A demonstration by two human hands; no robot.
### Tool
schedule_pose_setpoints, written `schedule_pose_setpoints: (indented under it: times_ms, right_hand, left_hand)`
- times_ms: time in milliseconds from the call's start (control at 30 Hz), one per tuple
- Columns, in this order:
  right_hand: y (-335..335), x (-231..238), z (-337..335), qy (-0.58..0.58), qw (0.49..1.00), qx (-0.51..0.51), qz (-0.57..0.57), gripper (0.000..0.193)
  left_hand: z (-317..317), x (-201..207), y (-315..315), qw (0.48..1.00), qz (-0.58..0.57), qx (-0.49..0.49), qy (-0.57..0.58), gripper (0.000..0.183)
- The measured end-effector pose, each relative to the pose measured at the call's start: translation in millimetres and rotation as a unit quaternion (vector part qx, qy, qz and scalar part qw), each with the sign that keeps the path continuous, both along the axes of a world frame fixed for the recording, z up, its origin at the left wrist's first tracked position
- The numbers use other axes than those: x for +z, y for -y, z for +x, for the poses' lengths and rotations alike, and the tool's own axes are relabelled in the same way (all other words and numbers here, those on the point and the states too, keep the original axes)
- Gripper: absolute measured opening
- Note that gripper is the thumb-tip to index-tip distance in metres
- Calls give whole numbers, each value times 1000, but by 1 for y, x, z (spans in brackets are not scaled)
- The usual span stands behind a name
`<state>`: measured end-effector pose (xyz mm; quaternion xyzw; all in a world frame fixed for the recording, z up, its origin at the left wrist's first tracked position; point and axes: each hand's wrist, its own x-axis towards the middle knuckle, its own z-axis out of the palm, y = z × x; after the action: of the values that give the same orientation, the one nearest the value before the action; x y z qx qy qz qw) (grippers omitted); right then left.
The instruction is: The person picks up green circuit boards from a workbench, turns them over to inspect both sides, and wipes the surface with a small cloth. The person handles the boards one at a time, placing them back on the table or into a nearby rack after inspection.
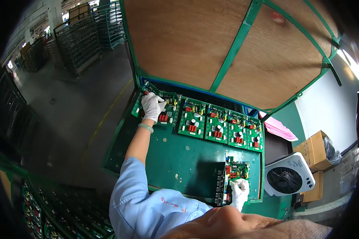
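My left hand (151, 107), in a white glove, reaches to the far left corner of the green bench. Its fingers are closed on a tilted green circuit board (137, 106), which partly overlaps another circuit board (172, 107). Near the right front, my right hand (239, 190), also gloved, rests with bent fingers on a circuit board (238, 171). A row of black upright parts (219, 187) lines that board's left side. The right fingertips press together over it; whether a small part is between them is hidden.
Several circuit boards (192, 117) with red and black components stand in a row along the bench's back. A green-framed wooden panel (187, 36) rises behind. To the right are a white fan (285, 179), a cardboard box (315, 149) and pink sheets (279, 128). Racks (77, 44) stand far left.
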<state>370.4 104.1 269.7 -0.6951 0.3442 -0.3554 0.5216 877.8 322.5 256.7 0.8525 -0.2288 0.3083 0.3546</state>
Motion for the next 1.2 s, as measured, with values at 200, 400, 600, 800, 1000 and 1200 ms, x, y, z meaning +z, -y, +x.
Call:
schedule_pose_setpoints:
  times_ms: [200,400,600,800,1000,1200]
  right_hand:
    - [-2,7,0,-10,1000,-1,15,16]
    - [0,0,3,1,1000,16,6,17]
    - [10,-10,-3,-32,999,-13,18,18]
    - [9,-10,0,-16,999,-5,35,23]
    - [1,-7,6,-28,999,18,34,23]
    - [3,-10,2,-54,998,19,14,22]
  left_hand:
    - [1,17,-9,995,34,57,-78,26]
    - [55,-35,-56,935,-286,-95,-184,35]
    - [51,-45,-48,982,-159,-96,-27,43]
    - [51,-44,-41,978,-197,-50,-50,35]
    - [44,-32,-53,981,-175,-26,-80,30]
    - [-30,6,-38,982,74,168,-42,45]
